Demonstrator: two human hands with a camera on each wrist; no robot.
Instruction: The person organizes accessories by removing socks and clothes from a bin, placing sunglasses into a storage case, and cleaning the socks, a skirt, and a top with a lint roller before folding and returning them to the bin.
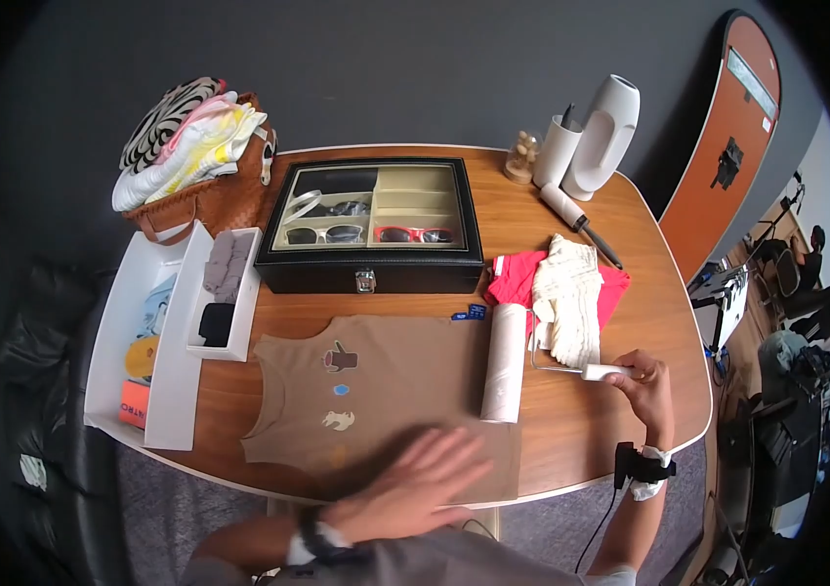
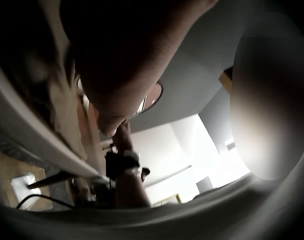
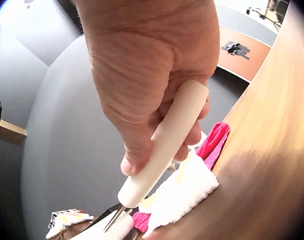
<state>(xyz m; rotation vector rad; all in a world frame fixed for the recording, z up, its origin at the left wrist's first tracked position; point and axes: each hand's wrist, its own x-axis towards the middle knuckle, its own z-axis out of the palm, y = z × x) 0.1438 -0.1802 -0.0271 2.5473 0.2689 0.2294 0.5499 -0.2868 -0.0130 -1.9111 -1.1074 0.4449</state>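
Note:
A brown sleeveless top point(image 1: 405, 381) with small animal patches lies flat at the table's front. Over its lower part my left hand point(image 1: 415, 488) is spread, fingers straight. My right hand point(image 1: 644, 386) grips the white handle point(image 3: 164, 145) of a large lint roller point(image 1: 505, 366), thumb along one side and fingers curled round the other. The roller's white sheet-covered cylinder lies across the right side of the top, joined to the handle by a thin metal rod. Just behind the rod are a folded cream knit point(image 1: 566, 303) and a red garment point(image 1: 516, 278).
A black glasses case point(image 1: 366, 278) stands behind the top. White boxes point(image 1: 173, 391) with folded clothes are at the left, beside a brown woven bag point(image 1: 205, 210) of clothes. A second, smaller lint roller point(image 1: 563, 207), a white vase point(image 1: 605, 137) and a glass jar point(image 1: 522, 158) stand back right.

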